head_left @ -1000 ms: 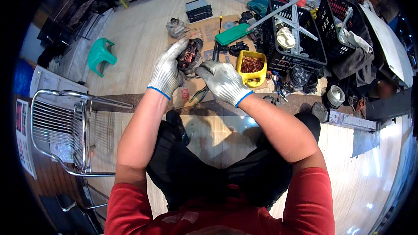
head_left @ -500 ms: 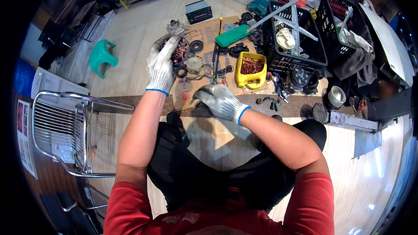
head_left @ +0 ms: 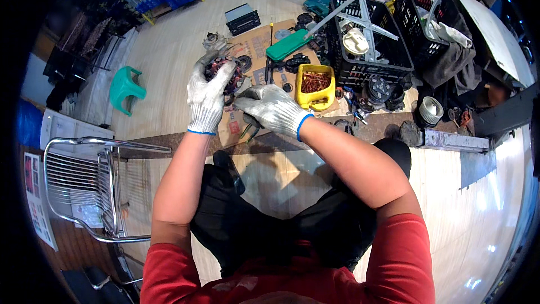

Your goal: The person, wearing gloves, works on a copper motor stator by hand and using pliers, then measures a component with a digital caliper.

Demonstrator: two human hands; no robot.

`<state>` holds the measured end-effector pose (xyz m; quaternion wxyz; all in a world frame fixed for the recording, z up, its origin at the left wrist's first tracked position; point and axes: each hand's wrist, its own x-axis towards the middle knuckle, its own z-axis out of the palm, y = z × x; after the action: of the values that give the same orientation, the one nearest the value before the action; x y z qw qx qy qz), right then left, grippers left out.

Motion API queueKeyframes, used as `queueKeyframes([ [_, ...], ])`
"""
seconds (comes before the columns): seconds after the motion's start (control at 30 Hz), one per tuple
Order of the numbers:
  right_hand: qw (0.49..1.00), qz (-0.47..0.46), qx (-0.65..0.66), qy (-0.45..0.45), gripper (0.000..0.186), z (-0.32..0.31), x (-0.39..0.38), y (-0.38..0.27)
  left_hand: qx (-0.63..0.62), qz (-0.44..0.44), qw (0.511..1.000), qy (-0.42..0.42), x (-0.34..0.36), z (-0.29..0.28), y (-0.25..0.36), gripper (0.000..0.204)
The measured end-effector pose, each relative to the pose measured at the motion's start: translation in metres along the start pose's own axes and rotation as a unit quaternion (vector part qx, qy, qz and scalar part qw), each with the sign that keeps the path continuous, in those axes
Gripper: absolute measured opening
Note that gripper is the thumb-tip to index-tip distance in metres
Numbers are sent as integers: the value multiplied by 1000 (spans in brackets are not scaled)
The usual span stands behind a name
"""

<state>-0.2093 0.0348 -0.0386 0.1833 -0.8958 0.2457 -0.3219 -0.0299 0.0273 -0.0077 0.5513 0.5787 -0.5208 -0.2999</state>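
My gloved left hand (head_left: 207, 93) is closed around a round stator (head_left: 218, 70) with dark, coppery windings, held above the cardboard. Close beside it, my gloved right hand (head_left: 271, 107) grips what look like pliers; their dark green handles (head_left: 251, 128) stick out below the palm. The jaws are hidden by the glove, so I cannot tell whether they touch the stator. To the right of my right hand stands a yellow cut-open jug (head_left: 306, 103) with copper wire scraps (head_left: 315, 83) inside.
Cardboard (head_left: 253, 45) under my hands bears several motor parts, a black ring (head_left: 244, 62) and a green-headed tool (head_left: 287, 45). Black crates (head_left: 371, 76) stand at the right. A green stool (head_left: 126, 87) and a metal chair (head_left: 79, 183) are at the left.
My right hand has moved left and up, right beside the stator. The left hand still holds the stator, and more of its windings show. The view has shifted slightly.
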Motion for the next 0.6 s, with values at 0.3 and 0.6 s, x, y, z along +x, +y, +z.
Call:
queueKeyframes([
  [0.3,954,278,109,27,32,-50,10,-5,143,35,985,-88,4,-19,11,57],
  [0.6,972,199,-7,-125,16,-33,-8,26,-387,-178,897,-123,17,-35,-10,35],
])
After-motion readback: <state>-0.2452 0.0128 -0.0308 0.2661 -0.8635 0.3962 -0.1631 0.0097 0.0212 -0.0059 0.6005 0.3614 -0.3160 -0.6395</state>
